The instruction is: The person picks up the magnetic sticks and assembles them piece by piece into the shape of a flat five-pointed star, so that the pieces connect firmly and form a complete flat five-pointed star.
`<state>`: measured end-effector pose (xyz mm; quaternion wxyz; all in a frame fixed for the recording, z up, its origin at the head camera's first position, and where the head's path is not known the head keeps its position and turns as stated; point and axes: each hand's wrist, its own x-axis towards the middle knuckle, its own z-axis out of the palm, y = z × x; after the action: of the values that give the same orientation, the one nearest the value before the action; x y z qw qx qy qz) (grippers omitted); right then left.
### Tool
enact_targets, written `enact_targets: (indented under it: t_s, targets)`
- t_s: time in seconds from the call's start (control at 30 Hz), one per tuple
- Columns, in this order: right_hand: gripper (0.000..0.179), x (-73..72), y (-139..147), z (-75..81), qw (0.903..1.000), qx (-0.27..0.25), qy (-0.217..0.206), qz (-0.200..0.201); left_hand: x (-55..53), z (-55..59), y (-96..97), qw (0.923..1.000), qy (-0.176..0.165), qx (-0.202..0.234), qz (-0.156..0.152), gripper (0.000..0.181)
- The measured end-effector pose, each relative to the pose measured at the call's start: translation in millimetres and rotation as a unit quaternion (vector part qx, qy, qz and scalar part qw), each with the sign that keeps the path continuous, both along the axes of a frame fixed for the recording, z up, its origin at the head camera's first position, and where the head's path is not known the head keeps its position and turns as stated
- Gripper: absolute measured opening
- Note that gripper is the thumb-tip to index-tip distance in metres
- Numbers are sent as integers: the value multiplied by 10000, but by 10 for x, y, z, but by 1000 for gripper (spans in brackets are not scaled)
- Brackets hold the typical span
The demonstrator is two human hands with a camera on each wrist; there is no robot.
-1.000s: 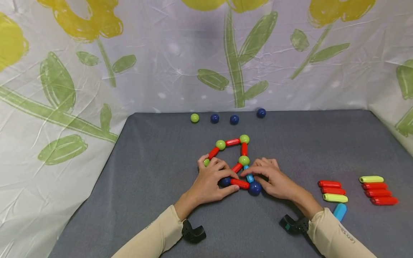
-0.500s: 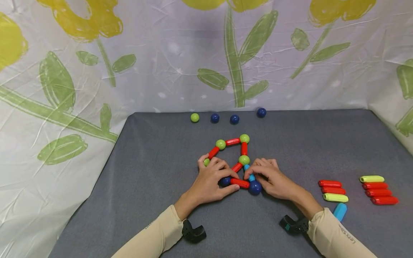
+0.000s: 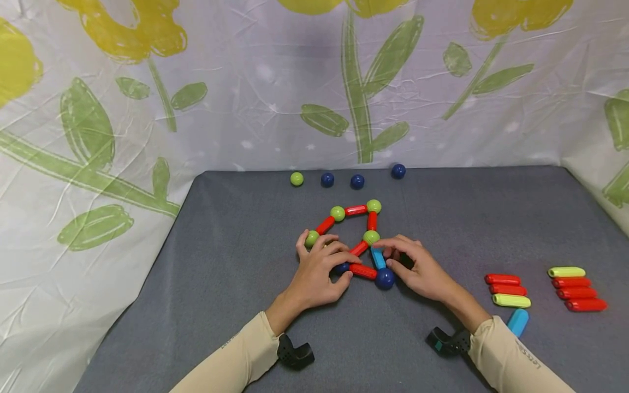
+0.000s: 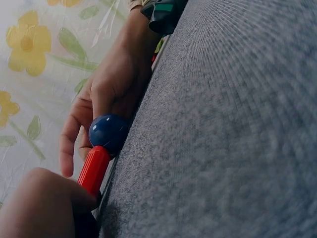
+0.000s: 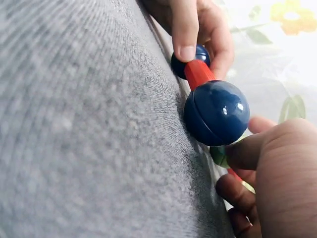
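Red rods and green balls form a ring on the table, joined to a small triangle at its near side. My left hand [image 3: 316, 273] spreads over the near left; its thumb and index finger pinch the left blue ball [image 3: 340, 268], while other fingers reach the left green ball [image 3: 312, 238]. A red rod [image 3: 362, 271] links that blue ball to the larger right blue ball [image 3: 385, 279]. From there a light blue rod [image 3: 378, 258] runs up to a green ball [image 3: 371, 237]. My right hand [image 3: 417, 267] sits beside this rod, index fingertip at its upper end, thumb apart from the index.
Along the table's back edge lie a loose green ball [image 3: 296, 179] and several dark blue balls [image 3: 357, 182]. To the right are two groups of red and yellow-green rods [image 3: 511, 301], with a light blue rod [image 3: 517, 322] by the right sleeve. A flowered cloth [image 3: 265, 109] hangs behind.
The joined pieces have shifted slightly away from me. My right index finger has moved from the light blue rod's middle to its upper end, and my left thumb has drawn back along the red rod.
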<state>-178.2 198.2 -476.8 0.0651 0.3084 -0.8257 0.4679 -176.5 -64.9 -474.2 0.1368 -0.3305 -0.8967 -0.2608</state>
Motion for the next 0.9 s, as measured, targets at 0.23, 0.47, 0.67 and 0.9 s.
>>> enact_targets:
  t_s: [0.23,0.47,0.67,0.9]
  targets:
    - [45,-13,1,-11,9960,-109,71,-885,-15,-18,-4,9998,-194,109,12,33]
    - [44,-16,7,-12,9953,296,175,-910,-29,-42,4,9983,-141,506,250,35]
    - [42,-13,3,-14,9957,360,161,-834,-27,-38,-2,9908,-241,981,896,31]
    - [41,-9,3,-3,9956,411,20,-837,-13,-28,-3,9934,-309,790,776,19]
